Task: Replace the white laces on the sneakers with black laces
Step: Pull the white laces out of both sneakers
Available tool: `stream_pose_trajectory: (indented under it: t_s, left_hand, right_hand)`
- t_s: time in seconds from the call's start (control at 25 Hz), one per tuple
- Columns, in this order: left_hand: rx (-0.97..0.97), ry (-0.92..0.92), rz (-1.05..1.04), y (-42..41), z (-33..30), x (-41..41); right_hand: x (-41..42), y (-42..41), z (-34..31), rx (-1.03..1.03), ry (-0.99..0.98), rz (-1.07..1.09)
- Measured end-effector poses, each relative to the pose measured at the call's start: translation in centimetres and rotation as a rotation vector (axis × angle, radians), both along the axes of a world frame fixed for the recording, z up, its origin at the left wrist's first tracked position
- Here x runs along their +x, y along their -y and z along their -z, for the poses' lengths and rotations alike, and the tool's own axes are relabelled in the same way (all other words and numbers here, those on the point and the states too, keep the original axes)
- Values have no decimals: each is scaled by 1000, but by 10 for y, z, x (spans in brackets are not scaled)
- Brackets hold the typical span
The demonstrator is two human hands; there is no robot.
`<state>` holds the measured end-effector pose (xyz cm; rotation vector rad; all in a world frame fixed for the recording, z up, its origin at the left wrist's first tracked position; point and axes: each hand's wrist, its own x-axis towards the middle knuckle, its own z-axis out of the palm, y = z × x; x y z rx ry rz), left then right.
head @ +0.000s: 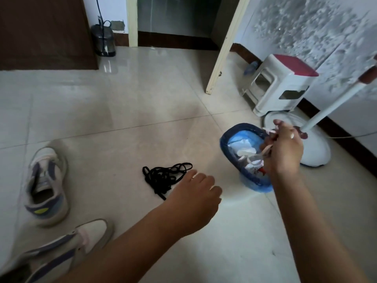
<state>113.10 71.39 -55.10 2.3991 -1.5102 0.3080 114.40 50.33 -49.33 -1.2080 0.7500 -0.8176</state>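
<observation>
Glossy cream floor tiles (126, 111) fill the room, and on them the black laces (166, 177) lie in a loose tangle. Left hand (195, 190) hovers at their near edge, fingers relaxed, gripping nothing. Right hand (284, 148) is curled around a bunch of white laces (267, 149) above the blue-lined bin (228, 139). Two sneakers (46, 184) sit unlaced at the left. Against the flaking wall (306, 27), a white stool (279, 84) stands with a fan base (318, 152) just in front.
</observation>
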Motion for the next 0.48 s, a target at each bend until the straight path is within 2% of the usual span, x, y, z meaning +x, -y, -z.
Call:
stream_pose_trajectory:
  t_s: [0.04, 0.12, 0.16, 0.2, 0.36, 0.44, 0.48]
  left_hand:
    - [69, -31, 2, -8, 10, 2]
    - [203, -108, 23, -37, 32, 9]
    - [250, -160, 38, -56, 44, 13]
    - [277, -184, 14, -78, 57, 18]
    - [483, -416, -396, -204, 112, 28]
    - [590, -621, -598, -266, 124, 23]
    - [618, -708, -628, -291, 128, 20]
  right_hand:
    - [5, 13, -4, -150, -76, 23]
    - [12, 24, 0, -406, -397, -93]
    - [11, 26, 7, -477, -557, -177]
    - [9, 26, 15, -493, -637, -232]
    - [-4, 0, 29, -603, -579, -206]
    - [-5, -31, 42, -830, -553, -318]
    - [-3, -50, 54, -962, -524, -434]
